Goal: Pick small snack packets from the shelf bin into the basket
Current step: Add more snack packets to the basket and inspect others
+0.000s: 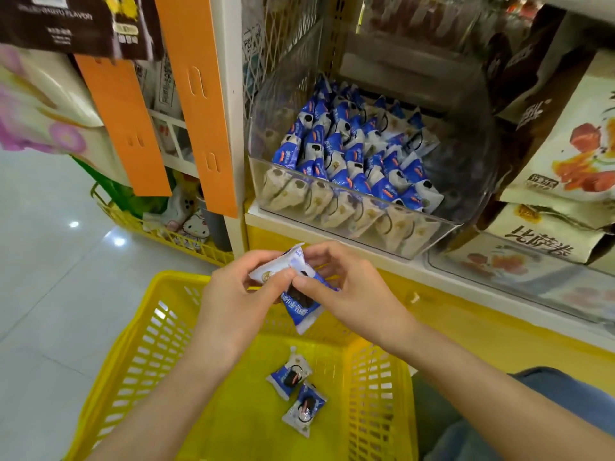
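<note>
Packets of this kind look light and crinkly: foil pillows, soft in the middle, with flat crimped seams at the ends, and slick enough to slide out of a loose pinch. Two of them sit between the hands, above the yellow basket (139, 344). The left hand (233, 294) has its thumb and curled fingers (253, 259) pinched on the upper packet (273, 266), which lies across its fingertips. The right hand (352, 284) presses its thumb on the top of the lower packet (301, 309), whose blue end dangles free below both thumbs. Which fingers bear the lower one's weight is hidden behind the thumbs. Directly beneath the fingers, two loose packets (289, 374) lie flat on the basket floor, just beside each other. Beyond the fingertips and higher, the clear shelf bin (332, 227) holds the stock packets (352, 151) packed upright in rows. The best hold, I judge, is a thumb-and-forefinger pinch on a crimped end seam or across the flat faces. It should be gentle, since the picture on the wrapper suggests a biscuit that could crack under a squeeze. Weight is no concern, and several could be carried at once. Stacked wrappers will likely slip on each other, though, so letting go low over the basket seems safer than tossing.
</note>
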A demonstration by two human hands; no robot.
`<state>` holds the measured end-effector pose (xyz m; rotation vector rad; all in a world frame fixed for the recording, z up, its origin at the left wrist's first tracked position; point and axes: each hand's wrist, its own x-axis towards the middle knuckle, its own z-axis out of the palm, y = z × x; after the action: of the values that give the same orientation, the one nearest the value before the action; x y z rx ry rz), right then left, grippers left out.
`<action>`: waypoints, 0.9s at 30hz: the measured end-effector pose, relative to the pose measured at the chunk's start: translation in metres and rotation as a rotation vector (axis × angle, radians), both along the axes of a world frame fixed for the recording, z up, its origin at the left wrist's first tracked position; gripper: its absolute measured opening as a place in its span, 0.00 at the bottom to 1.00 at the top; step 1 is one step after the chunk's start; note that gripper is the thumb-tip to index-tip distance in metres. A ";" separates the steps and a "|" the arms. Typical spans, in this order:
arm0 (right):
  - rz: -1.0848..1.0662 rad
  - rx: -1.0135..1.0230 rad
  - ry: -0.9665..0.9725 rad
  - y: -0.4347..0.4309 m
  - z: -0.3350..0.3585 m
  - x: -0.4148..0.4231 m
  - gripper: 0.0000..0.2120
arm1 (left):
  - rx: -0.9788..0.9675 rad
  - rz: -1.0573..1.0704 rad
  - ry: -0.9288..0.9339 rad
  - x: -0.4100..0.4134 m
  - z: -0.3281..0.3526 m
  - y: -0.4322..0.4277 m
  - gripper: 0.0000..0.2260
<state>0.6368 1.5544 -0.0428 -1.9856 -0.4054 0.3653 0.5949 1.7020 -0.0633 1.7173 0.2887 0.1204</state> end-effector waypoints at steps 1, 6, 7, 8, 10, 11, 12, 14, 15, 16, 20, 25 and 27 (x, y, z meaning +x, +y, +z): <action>0.003 0.017 0.024 0.000 0.000 0.000 0.12 | -0.044 -0.012 0.005 -0.001 0.000 0.000 0.07; 0.047 0.071 0.084 0.000 -0.003 0.000 0.12 | -0.142 -0.011 -0.001 -0.008 0.001 0.002 0.04; 0.056 0.081 0.087 0.001 -0.003 -0.001 0.12 | -0.120 -0.015 -0.010 -0.008 0.001 0.002 0.05; 0.065 0.091 0.082 0.001 -0.004 -0.003 0.11 | -0.081 -0.025 -0.019 -0.008 0.000 0.003 0.07; 0.072 0.105 0.046 0.003 -0.004 -0.005 0.06 | 0.011 -0.052 -0.021 -0.009 -0.001 0.004 0.10; 0.070 0.105 0.022 0.003 -0.004 -0.005 0.04 | 0.037 -0.060 -0.016 -0.009 -0.002 0.003 0.09; 0.062 0.102 0.000 0.003 -0.005 -0.005 0.02 | 0.053 -0.065 -0.013 -0.010 -0.002 0.003 0.09; 0.042 0.087 -0.046 0.004 -0.006 -0.006 0.01 | 0.065 -0.063 -0.013 -0.010 -0.002 0.001 0.07; 0.035 0.065 -0.096 0.004 -0.006 -0.006 0.02 | 0.066 -0.057 -0.012 -0.010 -0.002 0.001 0.07; 0.033 0.028 -0.170 0.004 -0.006 -0.006 0.02 | 0.065 -0.053 -0.008 -0.010 -0.001 0.001 0.08; 0.075 -0.154 -0.497 0.001 -0.006 -0.009 0.05 | 0.019 -0.045 0.050 -0.009 0.000 0.000 0.10; -0.016 -0.121 -0.542 -0.001 -0.004 -0.008 0.04 | 0.025 0.043 0.245 -0.008 -0.007 -0.002 0.07; -0.042 -0.041 -0.535 -0.003 -0.002 -0.007 0.05 | -0.101 0.004 0.409 -0.006 -0.003 -0.004 0.17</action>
<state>0.6301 1.5515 -0.0448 -2.1142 -0.6922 -0.1963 0.5887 1.6980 -0.0663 1.6313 0.5895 -0.2431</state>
